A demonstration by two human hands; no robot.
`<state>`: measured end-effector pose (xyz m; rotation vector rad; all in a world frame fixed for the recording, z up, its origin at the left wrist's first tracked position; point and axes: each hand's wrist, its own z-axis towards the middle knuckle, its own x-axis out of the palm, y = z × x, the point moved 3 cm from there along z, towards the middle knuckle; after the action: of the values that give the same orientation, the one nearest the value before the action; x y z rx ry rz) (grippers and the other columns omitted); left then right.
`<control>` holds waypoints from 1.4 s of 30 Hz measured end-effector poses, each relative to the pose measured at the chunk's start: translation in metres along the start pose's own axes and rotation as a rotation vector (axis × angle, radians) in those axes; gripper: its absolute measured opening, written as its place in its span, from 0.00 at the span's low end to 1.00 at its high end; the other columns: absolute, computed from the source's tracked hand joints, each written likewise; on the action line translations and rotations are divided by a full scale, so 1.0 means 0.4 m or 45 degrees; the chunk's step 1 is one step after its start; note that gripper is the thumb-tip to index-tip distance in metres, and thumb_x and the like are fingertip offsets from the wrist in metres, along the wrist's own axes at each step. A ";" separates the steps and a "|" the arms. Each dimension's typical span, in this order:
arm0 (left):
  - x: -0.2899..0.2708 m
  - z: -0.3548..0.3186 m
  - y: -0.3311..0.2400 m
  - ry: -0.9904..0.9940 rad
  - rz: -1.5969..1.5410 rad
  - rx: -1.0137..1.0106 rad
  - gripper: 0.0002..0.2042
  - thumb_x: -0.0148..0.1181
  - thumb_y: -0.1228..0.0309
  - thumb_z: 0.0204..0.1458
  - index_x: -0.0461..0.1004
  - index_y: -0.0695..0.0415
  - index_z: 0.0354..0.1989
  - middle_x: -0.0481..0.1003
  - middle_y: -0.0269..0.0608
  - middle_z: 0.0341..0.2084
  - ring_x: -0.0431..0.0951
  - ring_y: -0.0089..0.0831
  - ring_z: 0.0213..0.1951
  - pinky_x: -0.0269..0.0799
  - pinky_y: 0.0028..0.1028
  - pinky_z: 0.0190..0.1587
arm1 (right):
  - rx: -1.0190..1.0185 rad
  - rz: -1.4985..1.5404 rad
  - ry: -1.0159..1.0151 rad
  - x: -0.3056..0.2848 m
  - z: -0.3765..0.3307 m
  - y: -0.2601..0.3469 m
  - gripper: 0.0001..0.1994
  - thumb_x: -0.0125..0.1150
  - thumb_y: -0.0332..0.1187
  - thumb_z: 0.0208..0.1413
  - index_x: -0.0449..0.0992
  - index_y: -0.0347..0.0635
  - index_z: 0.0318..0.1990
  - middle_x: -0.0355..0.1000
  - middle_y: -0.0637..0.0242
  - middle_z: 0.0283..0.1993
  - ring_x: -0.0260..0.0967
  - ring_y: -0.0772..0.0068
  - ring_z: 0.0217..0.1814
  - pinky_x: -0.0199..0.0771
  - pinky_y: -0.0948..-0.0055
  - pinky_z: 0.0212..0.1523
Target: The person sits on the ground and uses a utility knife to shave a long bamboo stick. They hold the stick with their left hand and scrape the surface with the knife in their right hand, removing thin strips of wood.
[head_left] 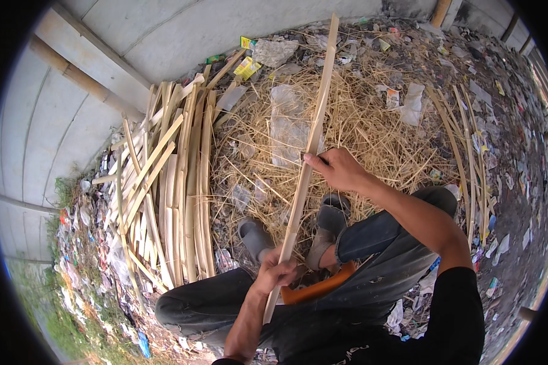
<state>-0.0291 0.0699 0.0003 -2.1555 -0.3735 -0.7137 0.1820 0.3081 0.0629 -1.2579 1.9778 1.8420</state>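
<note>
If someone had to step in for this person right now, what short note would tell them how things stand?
Left hand: closed around the lower part of a long pale bamboo strip.
Right hand: gripping the same strip higher up, apparently with a small blade against it; hard to tell.
Strip runs from the lap up over the heap of dry straw-like shavings.
Done: a pile of pale split bamboo slats lies to the left.
Left: the strip in hand; thin sticks lie to the right.

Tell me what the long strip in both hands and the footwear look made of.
Long strip: likely split bamboo, pale tan, matte, fibrous, matching the stacked strips. Footwear: grey clogs, probably moulded rubber or foam; smooth, dull surface.
</note>
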 end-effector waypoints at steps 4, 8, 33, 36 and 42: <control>0.011 -0.002 -0.006 0.011 0.004 -0.005 0.36 0.52 0.84 0.53 0.61 0.53 0.74 0.59 0.26 0.18 0.54 0.17 0.13 0.47 0.22 0.16 | 0.003 0.194 0.057 0.016 0.016 -0.044 0.36 0.49 0.63 0.69 0.82 0.35 0.27 0.67 0.58 0.13 0.68 0.57 0.16 0.68 0.55 0.25; 0.024 -0.003 -0.018 0.004 0.003 0.000 0.36 0.52 0.84 0.54 0.60 0.53 0.75 0.60 0.26 0.18 0.54 0.16 0.13 0.47 0.22 0.17 | -0.077 0.038 -0.082 -0.005 0.002 -0.018 0.37 0.50 0.62 0.69 0.81 0.33 0.24 0.68 0.53 0.14 0.69 0.51 0.17 0.68 0.54 0.25; 0.012 0.002 -0.013 0.045 0.034 0.014 0.36 0.53 0.84 0.53 0.60 0.53 0.75 0.60 0.27 0.17 0.56 0.18 0.13 0.48 0.23 0.17 | -0.291 -0.112 -0.274 -0.001 -0.020 0.001 0.36 0.51 0.65 0.66 0.81 0.39 0.22 0.69 0.58 0.13 0.72 0.54 0.17 0.71 0.56 0.23; 0.015 0.003 -0.011 0.035 0.037 0.002 0.36 0.53 0.84 0.54 0.60 0.52 0.75 0.60 0.26 0.17 0.55 0.17 0.13 0.47 0.23 0.17 | -0.448 -0.387 -0.370 0.014 -0.041 0.013 0.35 0.52 0.65 0.65 0.83 0.39 0.25 0.72 0.55 0.16 0.75 0.47 0.21 0.74 0.55 0.25; 0.012 0.001 -0.010 0.010 0.068 -0.004 0.35 0.53 0.84 0.54 0.61 0.52 0.74 0.58 0.26 0.17 0.55 0.17 0.13 0.47 0.22 0.17 | -0.099 -0.099 -0.129 0.045 -0.029 -0.010 0.39 0.49 0.67 0.66 0.81 0.38 0.20 0.66 0.59 0.11 0.71 0.55 0.17 0.70 0.58 0.22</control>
<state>-0.0269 0.0727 0.0056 -2.1570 -0.3099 -0.6932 0.1781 0.2900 0.0512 -1.2181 1.7965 1.9215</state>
